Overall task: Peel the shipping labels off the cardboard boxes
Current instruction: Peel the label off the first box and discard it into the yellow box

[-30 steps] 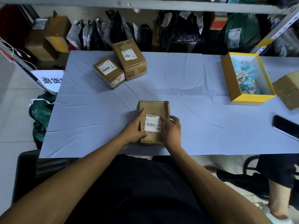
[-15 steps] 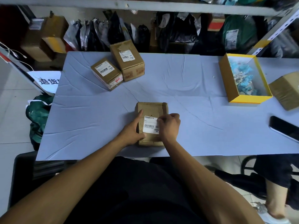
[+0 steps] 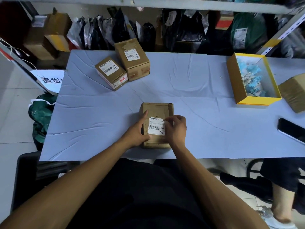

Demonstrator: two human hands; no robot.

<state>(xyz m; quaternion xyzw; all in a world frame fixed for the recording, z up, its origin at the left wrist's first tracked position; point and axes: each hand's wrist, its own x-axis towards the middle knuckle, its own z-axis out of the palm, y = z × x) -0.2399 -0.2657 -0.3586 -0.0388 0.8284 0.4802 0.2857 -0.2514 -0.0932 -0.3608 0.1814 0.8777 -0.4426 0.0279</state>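
A small brown cardboard box [image 3: 156,109] lies near the table's front edge, with a white shipping label [image 3: 155,127] on its top. My left hand [image 3: 137,132] holds the box's left side, thumb lying along the top. My right hand [image 3: 175,128] has its fingertips curled at the label's upper right corner, which looks slightly lifted. Two more labelled boxes stand at the back left: a low one [image 3: 112,72] and a taller one [image 3: 132,59].
A yellow open box [image 3: 234,83] holding blue and white scraps sits at the right, with another brown box [image 3: 294,93] beside it. A black phone [image 3: 291,130] lies at the right edge. A person's leg [image 3: 280,200] is at lower right. Shelves of parcels stand behind the table.
My right hand has moved from the label's lower right side up to its upper right corner. My left hand stays on the box's left side.
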